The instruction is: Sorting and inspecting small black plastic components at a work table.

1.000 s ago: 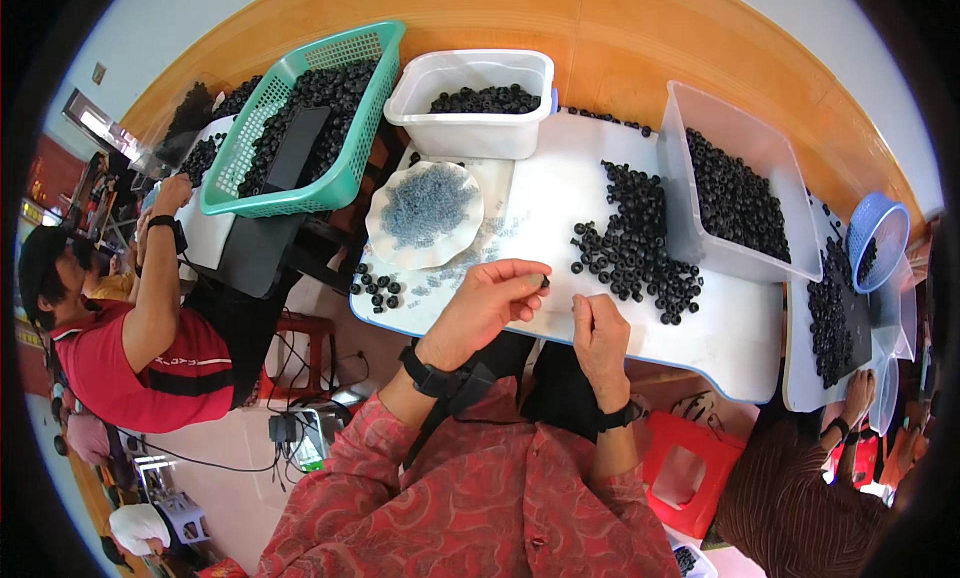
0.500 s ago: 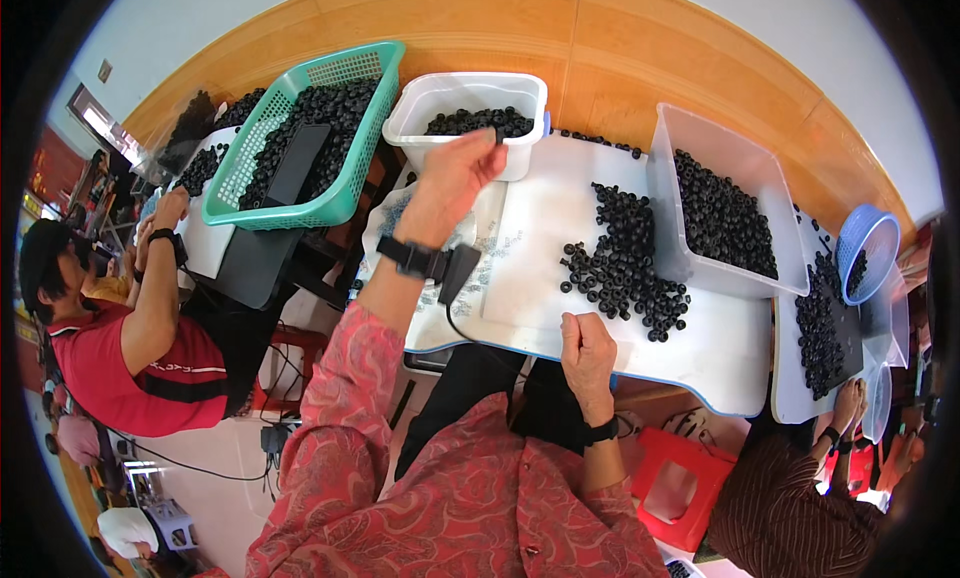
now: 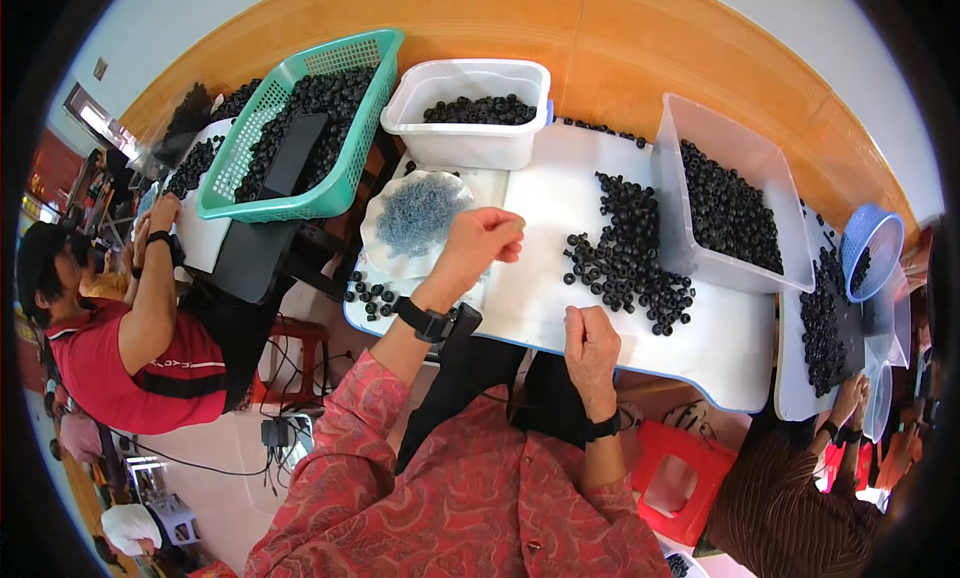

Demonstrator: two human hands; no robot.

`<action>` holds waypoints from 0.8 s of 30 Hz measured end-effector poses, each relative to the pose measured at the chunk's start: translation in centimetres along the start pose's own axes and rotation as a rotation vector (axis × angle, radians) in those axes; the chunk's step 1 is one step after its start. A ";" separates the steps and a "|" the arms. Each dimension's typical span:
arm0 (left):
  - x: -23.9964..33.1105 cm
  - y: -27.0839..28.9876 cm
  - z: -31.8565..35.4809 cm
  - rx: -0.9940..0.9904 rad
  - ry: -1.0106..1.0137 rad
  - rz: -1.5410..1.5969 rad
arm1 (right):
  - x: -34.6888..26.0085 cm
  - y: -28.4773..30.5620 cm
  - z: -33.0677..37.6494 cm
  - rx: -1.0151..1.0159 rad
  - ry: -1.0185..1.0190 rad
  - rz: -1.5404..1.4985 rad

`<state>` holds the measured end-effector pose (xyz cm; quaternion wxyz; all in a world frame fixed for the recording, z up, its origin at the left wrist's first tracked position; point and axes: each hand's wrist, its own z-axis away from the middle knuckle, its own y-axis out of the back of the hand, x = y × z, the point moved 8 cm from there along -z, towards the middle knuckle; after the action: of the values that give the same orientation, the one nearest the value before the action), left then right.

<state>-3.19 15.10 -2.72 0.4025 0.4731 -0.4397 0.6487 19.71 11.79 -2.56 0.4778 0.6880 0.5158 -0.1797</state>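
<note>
The left hand point(image 3: 482, 240) hung over the white table point(image 3: 540, 203), fingers curled in and tips pinched together, just beside the scalloped white dish point(image 3: 372, 243) of small bluish pieces point(image 3: 418, 213). Whether anything sat in that pinch was too small to tell. A black watch ringed that wrist.

The right hand point(image 3: 590, 344) rested at the near edge of the table, closed in a loose fist; what it enclosed, if anything, could not be made out. The loose pile of black rings point(image 3: 628, 253) lay just ahead of it, spread toward the clear tub point(image 3: 700, 263) on the right, itself loaded with the same black rings.

A small cluster of black rings point(image 3: 368, 296) sat by the dish at the left corner of the table. Behind, a white bin point(image 3: 462, 143) held more of them, and a green basket point(image 3: 345, 183) beside it was heaped full.

A person in a red shirt point(image 3: 110, 363) worked at the left. Far right, a blue basket point(image 3: 868, 240) stood at the rim of the view.
</note>
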 end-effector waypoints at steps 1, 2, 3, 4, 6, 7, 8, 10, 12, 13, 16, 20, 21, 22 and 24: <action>-0.5 -0.5 0.4 -0.004 0.011 0.000 | 0.0 0.0 0.0 -0.003 -0.001 0.002; -0.8 -1.1 0.7 -0.017 0.009 -0.111 | 0.1 -0.1 -0.1 0.007 0.004 0.000; -1.1 -1.6 1.0 -0.032 0.007 -0.222 | 0.1 -0.1 0.0 0.007 -0.007 0.005; -1.3 -2.0 0.8 -0.041 -0.017 -0.345 | -0.1 -0.2 -0.2 0.008 -0.007 -0.006; -1.8 -3.0 0.6 -0.062 -0.059 -0.479 | 0.1 -0.2 -0.1 0.015 -0.011 -0.050; -1.7 -3.5 0.6 -0.073 -0.105 -0.614 | 0.1 -0.2 -0.1 0.015 -0.014 -0.047; -2.2 -3.8 0.3 -0.075 -0.103 -0.613 | 0.0 -0.2 -0.1 0.011 -0.011 -0.038; -0.5 -5.6 0.2 -0.047 -0.482 -0.920 | 0.0 -0.1 -0.1 0.007 -0.009 -0.029; -0.9 -6.5 -0.3 -0.026 -0.489 -0.951 | -0.1 0.1 -0.1 0.011 0.000 0.005; -0.9 -6.9 -0.4 -0.005 -0.496 -0.983 | 0.0 0.1 0.0 0.012 -0.002 0.005; -1.1 -7.6 -0.7 -0.025 -0.437 -1.055 | -0.1 0.0 0.0 0.015 0.008 -0.006; -0.9 -8.0 -0.7 -0.071 -0.394 -1.061 | 0.0 0.1 0.0 -0.002 -0.025 -0.023; -1.0 -7.9 -0.8 -0.072 -0.371 -1.062 | 0.1 0.0 0.0 -0.013 -0.041 -0.023; -1.1 -7.8 -1.0 -0.072 -0.348 -1.064 | 0.1 0.0 -0.1 -0.012 -0.042 -0.023; -1.2 -7.5 -1.1 -0.069 -0.364 -1.044 | -0.2 0.1 -0.2 -0.004 -0.028 -0.017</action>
<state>3.80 18.17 -2.64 0.6033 0.7193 -0.2304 0.2559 19.69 11.84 -2.27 0.4850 0.6799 0.5152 -0.1925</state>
